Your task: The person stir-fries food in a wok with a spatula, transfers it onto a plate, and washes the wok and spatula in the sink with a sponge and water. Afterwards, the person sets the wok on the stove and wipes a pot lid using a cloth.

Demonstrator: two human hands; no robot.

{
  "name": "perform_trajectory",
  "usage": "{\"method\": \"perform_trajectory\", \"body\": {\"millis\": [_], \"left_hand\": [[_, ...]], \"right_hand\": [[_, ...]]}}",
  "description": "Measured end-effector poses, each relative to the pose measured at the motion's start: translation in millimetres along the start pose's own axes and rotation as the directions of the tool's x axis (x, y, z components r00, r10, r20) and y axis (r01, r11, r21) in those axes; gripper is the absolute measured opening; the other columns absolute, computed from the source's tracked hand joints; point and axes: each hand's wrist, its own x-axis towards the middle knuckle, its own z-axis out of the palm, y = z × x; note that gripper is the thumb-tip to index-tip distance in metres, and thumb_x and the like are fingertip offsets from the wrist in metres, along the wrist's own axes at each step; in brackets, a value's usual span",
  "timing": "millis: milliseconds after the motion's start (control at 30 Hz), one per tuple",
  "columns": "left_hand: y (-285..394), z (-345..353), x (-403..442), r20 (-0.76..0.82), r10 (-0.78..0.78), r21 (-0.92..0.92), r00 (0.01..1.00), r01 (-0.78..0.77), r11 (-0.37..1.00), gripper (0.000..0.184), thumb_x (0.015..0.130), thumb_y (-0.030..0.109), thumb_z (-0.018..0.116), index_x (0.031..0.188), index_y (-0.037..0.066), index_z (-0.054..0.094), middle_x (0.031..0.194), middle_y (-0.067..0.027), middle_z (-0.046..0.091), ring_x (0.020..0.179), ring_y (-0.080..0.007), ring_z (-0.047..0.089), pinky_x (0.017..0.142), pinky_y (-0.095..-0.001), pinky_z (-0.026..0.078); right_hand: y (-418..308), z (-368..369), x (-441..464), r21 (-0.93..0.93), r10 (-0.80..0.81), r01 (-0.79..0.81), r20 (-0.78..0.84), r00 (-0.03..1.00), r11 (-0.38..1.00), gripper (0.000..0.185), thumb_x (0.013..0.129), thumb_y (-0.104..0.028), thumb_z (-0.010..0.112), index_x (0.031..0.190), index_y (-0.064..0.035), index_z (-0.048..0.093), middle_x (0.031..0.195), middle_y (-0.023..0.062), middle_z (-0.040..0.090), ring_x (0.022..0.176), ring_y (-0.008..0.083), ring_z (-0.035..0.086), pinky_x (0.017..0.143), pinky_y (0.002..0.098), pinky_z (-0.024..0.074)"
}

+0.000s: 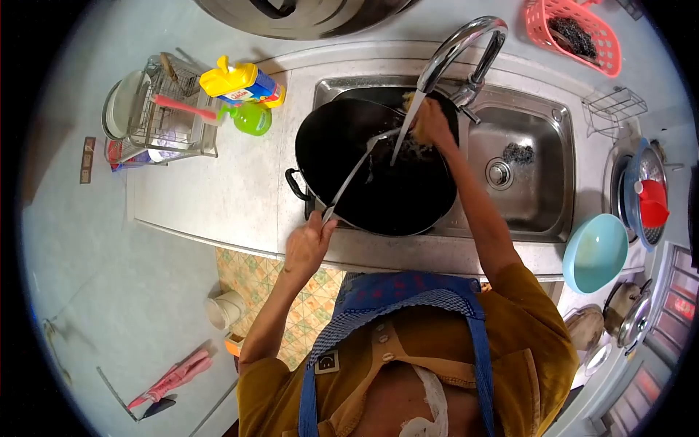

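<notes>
A large black wok (349, 182) rests over the left basin of the sink. My left hand (309, 244) is closed around the handle of a long metal spatula (351, 178), whose far end lies over the inside of the wok. Near the wok's far right side, my right hand (435, 125) is closed on a yellowish sponge (419, 132), partly hidden by the fingers and the water. A stream of water (408, 125) runs from the chrome faucet (466, 35) into the wok, beside the spatula's far end.
The right basin (539, 197) holds a dark scouring pad (518, 152). Left of the wok stand a green bottle (253, 119), a yellow-and-blue jug (244, 84) and a wire dish rack (175, 109). A pink basket (610, 47) and a light-blue bowl (595, 253) are at right.
</notes>
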Motion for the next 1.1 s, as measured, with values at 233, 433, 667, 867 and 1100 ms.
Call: {"method": "perform_trajectory", "body": {"millis": [233,433,667,867,1100], "left_hand": [[-6.2,-2.3,1.7,-0.153,0.225,0.339,0.962,-0.163,0.927,0.025,0.076,0.016,0.063,0.093,0.003,0.052,0.071,-0.014,0.061,0.058,-0.0291,0.059,0.048,-0.0355,0.045],[-15.3,9.9,-7.2,-0.253,0.263,0.303,0.931,-0.181,0.936,0.025,0.075,0.017,0.065,0.093,0.005,0.052,0.07,-0.0116,0.061,0.056,-0.0272,0.058,0.046,-0.0335,0.043],[-10.4,10.4,-3.9,-0.271,0.219,0.274,0.937,-0.144,0.951,0.024,0.073,0.015,0.066,0.092,0.006,0.053,0.069,-0.0108,0.06,0.053,-0.0265,0.057,0.045,-0.0327,0.043],[-4.6,0.2,7.3,-0.306,0.28,0.291,0.91,-0.191,0.937,0.02,0.074,0.011,0.064,0.089,0.005,0.053,0.068,-0.0107,0.059,0.053,-0.026,0.055,0.045,-0.0331,0.042],[4.0,0.9,8.5,-0.355,0.292,0.281,0.888,-0.197,0.939,0.022,0.072,0.01,0.065,0.089,0.005,0.053,0.067,-0.0114,0.058,0.053,-0.0267,0.055,0.045,-0.0334,0.041]], "right_hand": [[-65.4,30.7,-44.5,-0.205,-0.482,0.672,0.553,0.68,0.712,0.041,0.085,-0.035,0.05,0.119,-0.0111,0.05,0.105,0.012,0.057,0.108,0.0284,0.048,0.091,0.0365,0.0375],[-47.4,42.7,-22.8,-0.417,0.213,-0.052,0.348,0.913,0.907,0.048,0.085,-0.046,0.046,0.119,-0.0132,0.051,0.094,0.0135,0.061,0.088,0.0223,0.057,0.081,0.0357,0.043],[-8.2,60.9,-11.4,0.092,0.253,-0.259,0.07,0.965,0.962,0.056,0.086,-0.047,0.046,0.121,-0.0039,0.048,0.104,0.0092,0.058,0.094,0.0211,0.053,0.082,0.0352,0.0411],[-67.7,57.6,-37.0,-0.401,-0.695,0.706,0.202,0.69,0.585,0.04,0.087,-0.038,0.05,0.105,-0.0035,0.058,0.097,0.0091,0.059,0.086,0.0222,0.057,0.077,0.0334,0.0444],[-61.3,48.4,-8.8,-0.154,0.12,-0.143,-0.15,0.982,0.978,0.041,0.088,-0.043,0.043,0.1,-0.0083,0.06,0.076,0.0064,0.059,0.068,0.0192,0.056,0.066,0.0307,0.0433]]}}
